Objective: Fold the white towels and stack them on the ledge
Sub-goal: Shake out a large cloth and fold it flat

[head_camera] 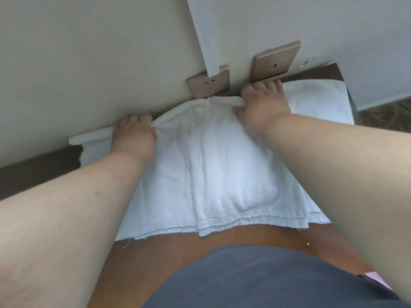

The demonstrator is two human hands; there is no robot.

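At nine o'clock a strip of dark brown ledge (pixel 33 176) is seen under the pale wall (pixel 89 52), bare on that side. Just right of it, at about ten o'clock from the centre, the left hand (pixel 133 135) is closed on the far edge of the white towel (pixel 222 163), a bunched fold of cloth pinched between thumb and fingers close against the wall. The towel is spread across the middle of the ledge, its far edge gathered at twelve o'clock below a gold wall socket (pixel 209 84), its near hems hanging toward six o'clock over the orange-brown front of the ledge. At least two layers are visible there, one hem stepped over the other, so a first fold is judged to be made already.

At one o'clock the right hand (pixel 263 107) is clamped on the same far edge, thumb under the bunched cloth, fingertips near a second gold plate (pixel 275 61). Beyond it, at two o'clock, a further white towel (pixel 318 101) lies flat on the ledge; whether it is folded cannot be told.

The step in hand is taken to be the fold of the middle towel. The next move would call for both pinched corners to be drawn evenly toward six o'clock and laid on the near hems, then smoothed.
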